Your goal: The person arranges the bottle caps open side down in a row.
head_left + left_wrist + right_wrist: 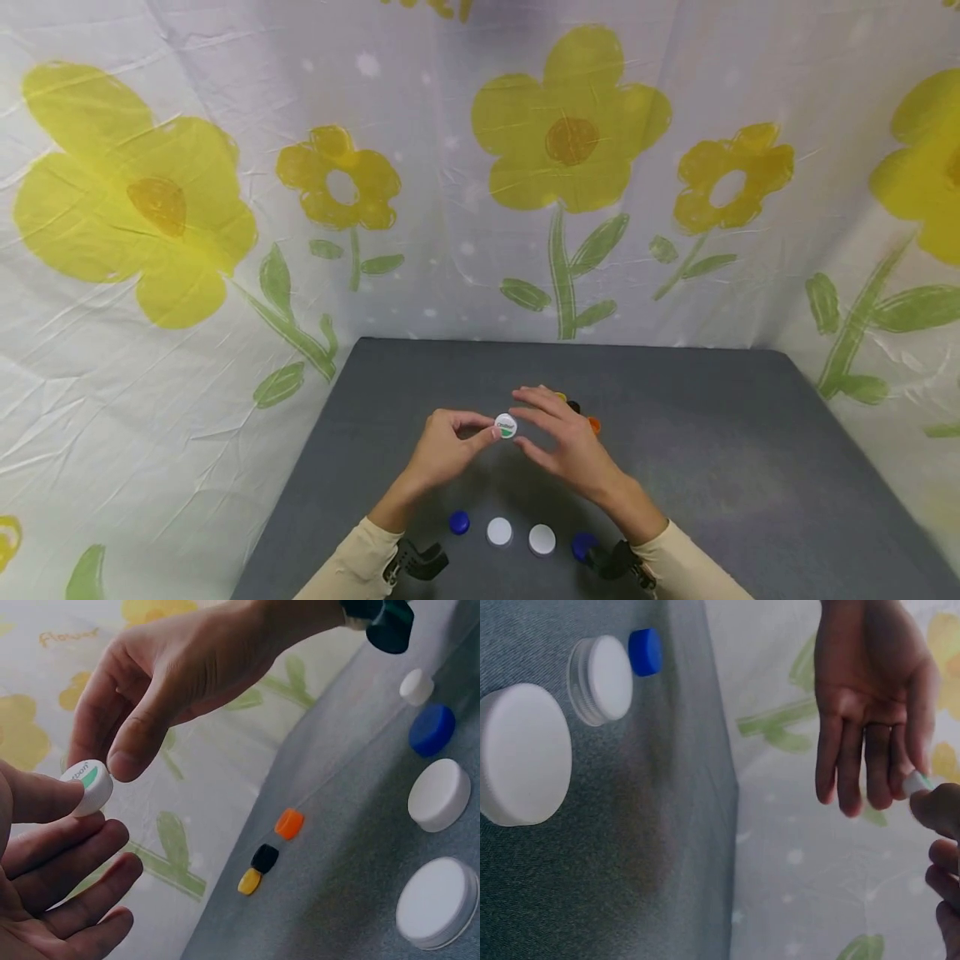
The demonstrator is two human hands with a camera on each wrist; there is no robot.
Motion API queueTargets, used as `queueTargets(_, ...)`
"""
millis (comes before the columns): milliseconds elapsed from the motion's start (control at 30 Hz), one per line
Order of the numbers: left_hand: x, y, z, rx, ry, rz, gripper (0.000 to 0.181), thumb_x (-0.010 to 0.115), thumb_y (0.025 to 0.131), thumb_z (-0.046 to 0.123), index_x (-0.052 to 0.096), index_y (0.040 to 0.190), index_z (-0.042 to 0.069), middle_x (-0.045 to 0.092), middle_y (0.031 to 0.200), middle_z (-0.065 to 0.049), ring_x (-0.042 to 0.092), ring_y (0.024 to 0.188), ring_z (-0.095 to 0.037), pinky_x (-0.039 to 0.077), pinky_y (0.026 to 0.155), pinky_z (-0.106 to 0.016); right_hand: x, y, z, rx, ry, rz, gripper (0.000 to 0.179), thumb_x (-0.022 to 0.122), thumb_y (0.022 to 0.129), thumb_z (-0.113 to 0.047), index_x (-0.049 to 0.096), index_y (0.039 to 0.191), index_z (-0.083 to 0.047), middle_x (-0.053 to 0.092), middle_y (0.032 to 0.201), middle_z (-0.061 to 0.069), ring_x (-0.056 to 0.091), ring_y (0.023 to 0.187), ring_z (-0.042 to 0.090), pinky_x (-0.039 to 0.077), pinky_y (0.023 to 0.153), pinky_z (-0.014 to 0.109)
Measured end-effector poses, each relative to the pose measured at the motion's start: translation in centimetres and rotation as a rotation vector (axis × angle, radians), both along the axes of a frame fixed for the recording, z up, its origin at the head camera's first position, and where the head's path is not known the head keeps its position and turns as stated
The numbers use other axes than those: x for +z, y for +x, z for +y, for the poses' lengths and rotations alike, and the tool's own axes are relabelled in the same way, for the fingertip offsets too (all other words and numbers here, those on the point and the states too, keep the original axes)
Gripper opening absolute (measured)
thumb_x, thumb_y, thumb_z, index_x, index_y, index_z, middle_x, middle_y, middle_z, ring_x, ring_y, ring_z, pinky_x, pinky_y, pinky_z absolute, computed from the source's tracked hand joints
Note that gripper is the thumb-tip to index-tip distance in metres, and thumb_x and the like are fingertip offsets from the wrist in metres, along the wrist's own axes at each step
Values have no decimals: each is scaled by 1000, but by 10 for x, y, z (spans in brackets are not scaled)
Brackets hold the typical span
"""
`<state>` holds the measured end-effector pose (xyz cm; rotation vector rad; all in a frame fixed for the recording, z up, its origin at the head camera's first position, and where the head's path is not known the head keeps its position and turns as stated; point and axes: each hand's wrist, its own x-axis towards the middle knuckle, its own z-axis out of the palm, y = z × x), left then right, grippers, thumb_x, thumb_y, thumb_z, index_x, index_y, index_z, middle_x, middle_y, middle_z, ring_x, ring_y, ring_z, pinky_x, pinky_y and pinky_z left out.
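A small round white cap (506, 426) with a green patch and dark lettering on its face is held up over the dark table (712, 467). My left hand (446, 450) pinches it at its left edge between thumb and index finger. The left wrist view shows that thumb over the printed face of the cap (94, 787), the other fingers stretched out below. On the cap's right side is my right hand (566, 446), its fingers spread and its fingertips close to the rim. Behind the right hand, small yellow (561, 397), black (573, 407) and orange (595, 425) caps are partly hidden.
Closer to me stand a blue cap (459, 522), two white lids (499, 532) and another blue cap (583, 547) in a row. The right wrist camera partly covers that last one. A flower-printed cloth (442, 250) hangs behind the table.
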<state>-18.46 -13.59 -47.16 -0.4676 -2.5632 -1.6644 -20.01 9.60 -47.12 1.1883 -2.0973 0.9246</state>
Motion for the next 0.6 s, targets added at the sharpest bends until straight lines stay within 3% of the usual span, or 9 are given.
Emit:
queueTargets(133,-1,0,-2,-19,6,-33,19,77,89,37,80,96,19,78,94,4,73,85,-11,57,73,-27,-2,-1,-2,-15,15,36,38,84,80,-13,72,116,-7,64,133,13,56,129,34,37,116,43)
queueTargets(233,-1,1,-4,-8,-31,0,20,76,89,39,80,99,22,77,97,7,73,91,-10,57,78,-31,-2,0,-3,-32,35,16,34,82,83,-17,72,114,-8,64,134,11,56,130,32,37,116,45)
queueTargets(300,1,2,-5,10,-69,51,20,76,89,40,80,101,25,77,101,11,72,98,-8,57,85,-34,-1,0,-4,-43,42,-14,31,81,85,-19,72,113,-9,63,134,11,56,131,31,38,115,46)
queueTargets(400,2,4,-8,28,-126,186,21,76,89,37,78,107,26,76,107,14,70,105,-6,56,92,-36,0,0,-6,-56,47,-72,29,78,88,-22,72,113,-9,63,135,10,56,131,29,38,115,46)
queueTargets(533,4,4,-13,-3,-177,352,24,79,88,25,77,112,21,75,111,10,70,107,-7,56,93,-35,2,-1,-10,-54,46,-131,27,77,90,-23,73,114,-10,63,135,9,56,131,31,39,114,47)
queueTargets(600,5,4,-15,-22,-216,395,25,80,87,22,78,111,19,75,111,8,70,108,-9,56,94,-36,2,-2,-14,-50,52,-152,27,77,89,-23,73,113,-10,64,134,9,56,131,32,40,113,47)
